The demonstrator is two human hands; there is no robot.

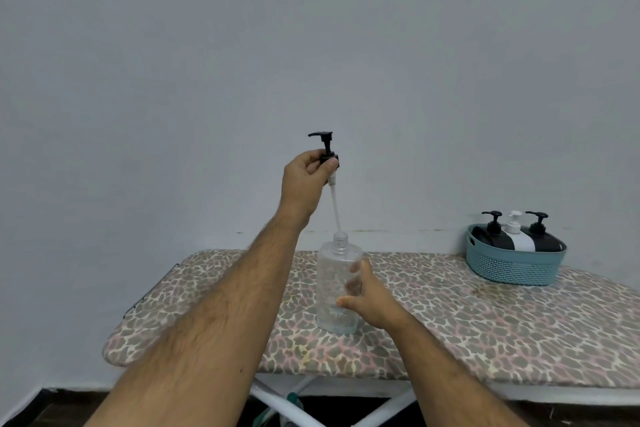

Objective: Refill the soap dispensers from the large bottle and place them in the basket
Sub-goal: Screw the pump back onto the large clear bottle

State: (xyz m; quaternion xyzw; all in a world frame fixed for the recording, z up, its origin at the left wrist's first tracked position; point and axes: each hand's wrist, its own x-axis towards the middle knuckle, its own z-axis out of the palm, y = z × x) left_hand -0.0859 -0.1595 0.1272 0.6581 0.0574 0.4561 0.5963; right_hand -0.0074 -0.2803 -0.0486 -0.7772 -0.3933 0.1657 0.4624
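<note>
A clear plastic bottle stands upright and uncapped in the middle of the leopard-print ironing board. My right hand grips its body from the right side. My left hand pinches the collar of a black pump head held high above the bottle. The pump's clear tube hangs down, its tip just at the bottle's open neck. A teal basket at the back right holds three dispensers: two dark ones with black pumps and a white one between them.
A plain grey wall stands close behind the board. The board's white legs cross below its front edge over a dark floor. A thin metal rail runs along the board's left end.
</note>
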